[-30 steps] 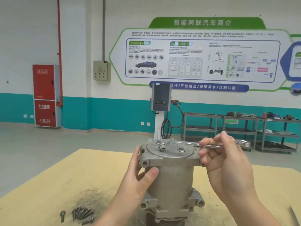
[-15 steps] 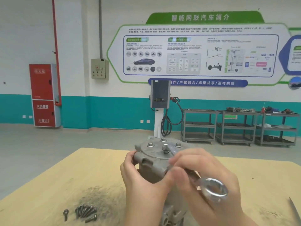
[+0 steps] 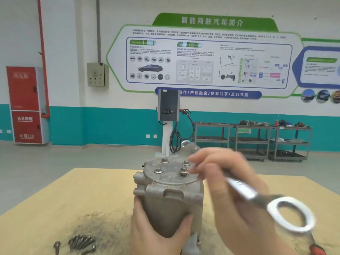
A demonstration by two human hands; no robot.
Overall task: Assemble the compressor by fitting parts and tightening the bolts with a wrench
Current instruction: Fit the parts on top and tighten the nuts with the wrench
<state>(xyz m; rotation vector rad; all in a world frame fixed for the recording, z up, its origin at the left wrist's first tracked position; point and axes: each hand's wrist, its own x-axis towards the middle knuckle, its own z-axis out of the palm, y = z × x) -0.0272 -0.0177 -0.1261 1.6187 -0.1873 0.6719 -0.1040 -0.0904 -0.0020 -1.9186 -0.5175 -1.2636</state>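
Compressor (image 3: 169,197) stands upright on the wooden table (image 3: 103,196), round cover plate (image 3: 171,172) facing up, four bolts (image 3: 158,170) showing on that plate. Left hand (image 3: 156,232) is wrapped around the lower body of the housing, thumb pressed across the front, fingers curled behind it, a firm hold. Right hand (image 3: 230,190) is just to the right of the cover, blurred, fingers curled around the shank of a combination wrench (image 3: 244,192). The wrench runs diagonally: its ring end (image 3: 290,215) hangs low and near the camera on the right, its other end pokes out past the fingers behind the compressor, above the plate. That far end is too smeared to tell whether it touches a bolt. Down at the near left of the table, a little heap of loose bolts (image 3: 81,242) lies on a dark grimy patch, with one bolt (image 3: 57,246) just apart from them. A red-handled tool tip (image 3: 317,250) peeks in at the bottom right corner
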